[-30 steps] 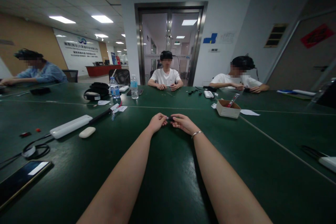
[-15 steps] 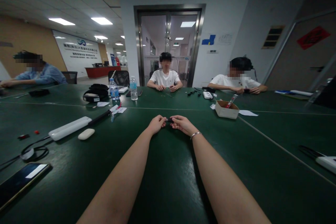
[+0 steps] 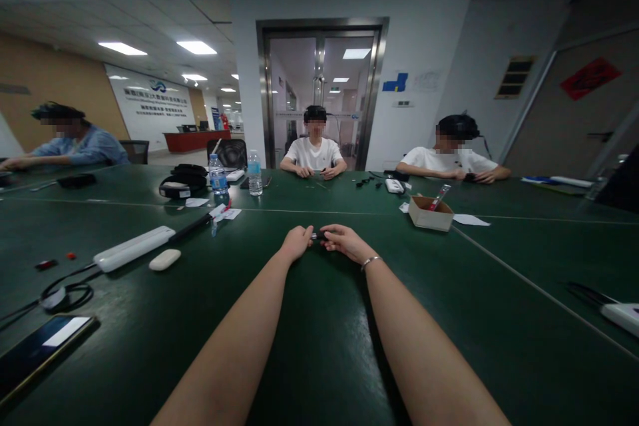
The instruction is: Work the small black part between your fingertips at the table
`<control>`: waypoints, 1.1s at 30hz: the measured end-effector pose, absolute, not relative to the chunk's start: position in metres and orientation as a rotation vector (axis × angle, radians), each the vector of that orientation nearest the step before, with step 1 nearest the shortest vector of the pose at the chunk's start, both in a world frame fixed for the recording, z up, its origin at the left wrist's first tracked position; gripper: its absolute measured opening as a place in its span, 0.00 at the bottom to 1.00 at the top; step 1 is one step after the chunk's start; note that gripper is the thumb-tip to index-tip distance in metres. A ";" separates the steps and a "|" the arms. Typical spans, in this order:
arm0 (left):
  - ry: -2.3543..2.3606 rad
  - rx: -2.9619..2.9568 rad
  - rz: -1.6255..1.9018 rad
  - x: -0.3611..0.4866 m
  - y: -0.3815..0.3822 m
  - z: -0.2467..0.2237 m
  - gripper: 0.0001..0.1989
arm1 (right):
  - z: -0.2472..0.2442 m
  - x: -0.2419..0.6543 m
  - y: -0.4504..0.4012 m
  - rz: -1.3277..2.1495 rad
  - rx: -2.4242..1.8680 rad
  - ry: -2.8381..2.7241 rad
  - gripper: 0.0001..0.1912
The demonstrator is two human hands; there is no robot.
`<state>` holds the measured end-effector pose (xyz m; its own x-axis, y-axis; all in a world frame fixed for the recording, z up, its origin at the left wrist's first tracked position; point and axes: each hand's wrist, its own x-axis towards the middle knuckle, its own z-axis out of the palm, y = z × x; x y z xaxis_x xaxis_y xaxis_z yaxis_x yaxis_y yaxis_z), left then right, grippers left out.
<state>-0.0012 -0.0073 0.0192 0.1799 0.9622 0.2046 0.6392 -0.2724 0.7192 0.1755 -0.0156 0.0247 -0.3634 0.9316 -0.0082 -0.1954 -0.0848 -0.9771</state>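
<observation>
Over the green table, my left hand (image 3: pixel 297 241) and my right hand (image 3: pixel 345 241) meet fingertip to fingertip. Between them is a small black object with a silvery end (image 3: pixel 315 236), too small to name for sure. My right hand pinches its black part between thumb and fingers. The fingers of my left hand are closed at the silvery end and cover part of it. A bracelet (image 3: pixel 370 261) circles my right wrist.
A small cardboard box (image 3: pixel 431 217) stands ahead on the right. Two water bottles (image 3: pixel 254 176) stand ahead on the left. A white power strip (image 3: pixel 134 247), white oval case (image 3: pixel 164 259) and phone (image 3: pixel 44 353) lie leftward. Several people sit around the table (image 3: pixel 319 339).
The whole view has shifted slightly, so the scene sits a little lower. More of the silvery end now shows between my hands, which stay close together.
</observation>
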 end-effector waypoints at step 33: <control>1.078 1.607 1.108 0.004 -0.002 0.013 0.10 | 0.024 0.172 -0.014 1.556 -0.957 -1.248 0.04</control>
